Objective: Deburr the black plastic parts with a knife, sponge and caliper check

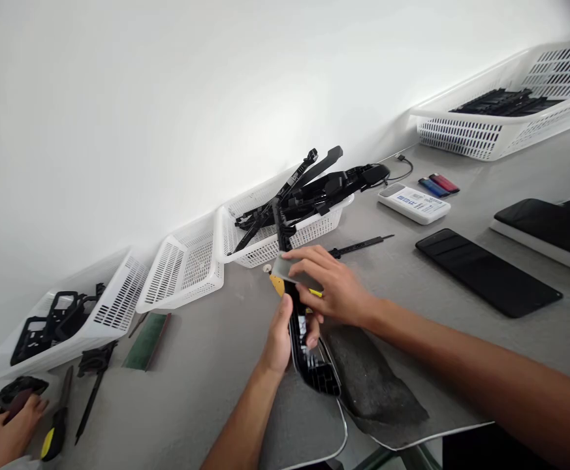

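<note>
A long black plastic part (298, 326) was gripped upright-tilted by the left hand (285, 336) above the grey table (206, 365). A small grey block (289, 271) was pinched in the right hand (336, 287) against the part, near a white basket (275, 235).

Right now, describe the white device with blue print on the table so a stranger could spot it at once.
Start at the big white basket in the far right corner of the grey table. Just in front of it, towards the middle, lies the white device, flat and rectangular. Unlike the two black slabs nearer the table edge, it is white with blue print, with a blue and a red lighter right behind it.
</note>
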The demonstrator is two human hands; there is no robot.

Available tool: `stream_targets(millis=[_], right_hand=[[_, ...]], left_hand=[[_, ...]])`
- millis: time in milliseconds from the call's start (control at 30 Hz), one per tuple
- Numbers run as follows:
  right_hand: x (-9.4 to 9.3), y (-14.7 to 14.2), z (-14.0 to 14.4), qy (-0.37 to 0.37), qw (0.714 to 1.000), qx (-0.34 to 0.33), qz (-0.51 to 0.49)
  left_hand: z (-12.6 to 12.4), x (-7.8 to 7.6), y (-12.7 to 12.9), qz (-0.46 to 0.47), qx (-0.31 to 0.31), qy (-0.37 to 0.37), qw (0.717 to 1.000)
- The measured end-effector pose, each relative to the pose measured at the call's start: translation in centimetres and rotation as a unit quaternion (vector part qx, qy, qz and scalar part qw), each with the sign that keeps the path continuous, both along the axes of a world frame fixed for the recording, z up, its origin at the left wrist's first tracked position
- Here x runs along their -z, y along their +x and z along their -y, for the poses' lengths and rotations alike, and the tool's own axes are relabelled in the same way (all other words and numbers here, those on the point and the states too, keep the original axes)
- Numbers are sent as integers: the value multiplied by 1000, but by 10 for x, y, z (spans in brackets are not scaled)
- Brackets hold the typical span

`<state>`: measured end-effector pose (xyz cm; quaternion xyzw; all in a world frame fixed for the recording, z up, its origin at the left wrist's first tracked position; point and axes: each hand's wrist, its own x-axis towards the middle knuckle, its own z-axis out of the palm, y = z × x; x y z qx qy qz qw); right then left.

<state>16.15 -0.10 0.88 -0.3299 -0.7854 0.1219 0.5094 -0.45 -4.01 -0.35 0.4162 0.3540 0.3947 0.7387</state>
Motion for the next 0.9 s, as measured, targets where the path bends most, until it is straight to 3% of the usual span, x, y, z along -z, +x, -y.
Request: stream_targets(millis=[100,200,433,600,767,833,900], right_hand=[[7,5,-9,-24,996,71,-39],[11,6,-12,-35,994,92,-42],[11,5,-8,59,998,-23,-5],[10,2,-5,40,999,28,-10],[6,-4,3,50,997,-62,6],[6,-2,0,39,998,-48,8],[8,2,-5,15,1000,6,-1]], left_hand=[[3,-6,3,-2,-9,16,1000],[4,-10,3,-37,-39,36,998],[-2,-13,3,7,-143,46,989],[-4,-9,3,42,-133,23,990],[-6,0,1,48,-271,-4,961],[-4,-1,2,48,-244,-9,969],[1,-3,5,37,-171,15,984]])
